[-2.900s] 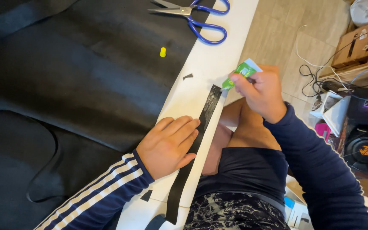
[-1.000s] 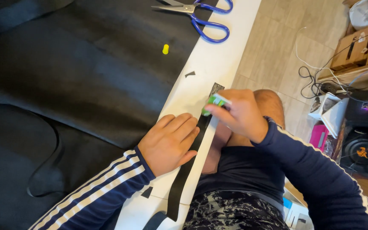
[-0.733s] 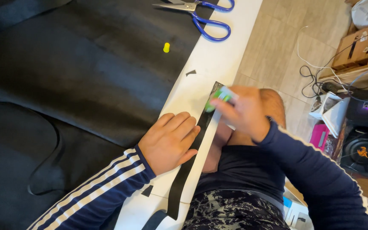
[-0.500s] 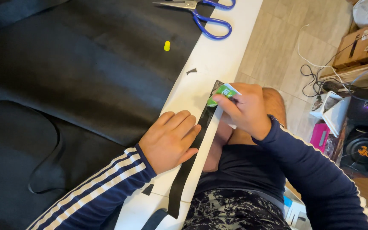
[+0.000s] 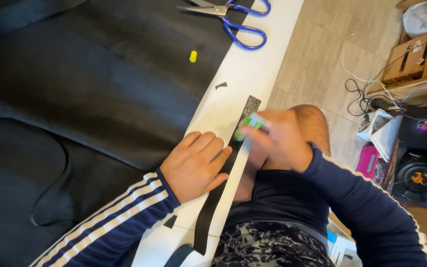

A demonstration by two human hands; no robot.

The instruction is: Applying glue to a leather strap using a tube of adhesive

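Now lower along the black strip (image 5: 223,170), right hand (image 5: 277,138) gripping the green tube (image 5: 247,124); left hand (image 5: 193,165) flat, unmoved.

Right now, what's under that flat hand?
Under the left hand lie a long black strip and the white board beneath it. The part of the strip below the fingers is hidden.

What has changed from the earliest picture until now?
The right hand, holding the small green tube, moved down the black strip from its far end toward the left hand. The left hand stayed flat on the strip; the blue scissors and yellow cap did not move.
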